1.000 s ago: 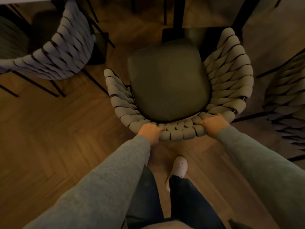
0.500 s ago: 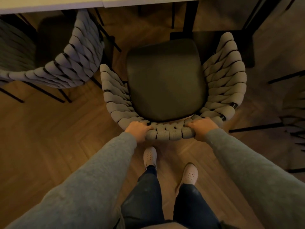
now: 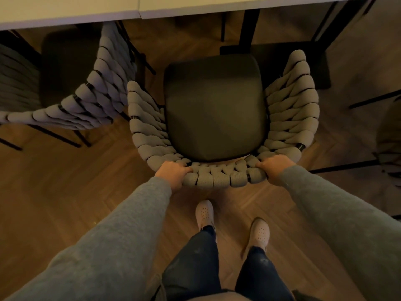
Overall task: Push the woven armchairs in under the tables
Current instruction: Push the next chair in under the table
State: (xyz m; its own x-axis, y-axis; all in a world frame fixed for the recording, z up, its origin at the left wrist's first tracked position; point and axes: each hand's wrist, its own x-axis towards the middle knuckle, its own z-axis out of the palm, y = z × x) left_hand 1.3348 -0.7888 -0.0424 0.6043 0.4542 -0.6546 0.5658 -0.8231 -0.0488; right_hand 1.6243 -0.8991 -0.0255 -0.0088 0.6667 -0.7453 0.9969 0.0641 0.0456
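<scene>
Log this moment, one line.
left hand: grips armchair | right hand: grips armchair | seat: not under table

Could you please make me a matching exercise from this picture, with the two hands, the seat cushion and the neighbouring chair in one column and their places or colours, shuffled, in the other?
Things:
1. left hand
2. right hand
3. seat cushion
4. neighbouring armchair

Places or states:
A. dark, in the middle of the held armchair
B. grips the right end of the held armchair's back rim
C. stands to the left of the held armchair
D. grips the left end of that back rim

Pairs: 1-D, 2-B, 3-A, 4-C.
</scene>
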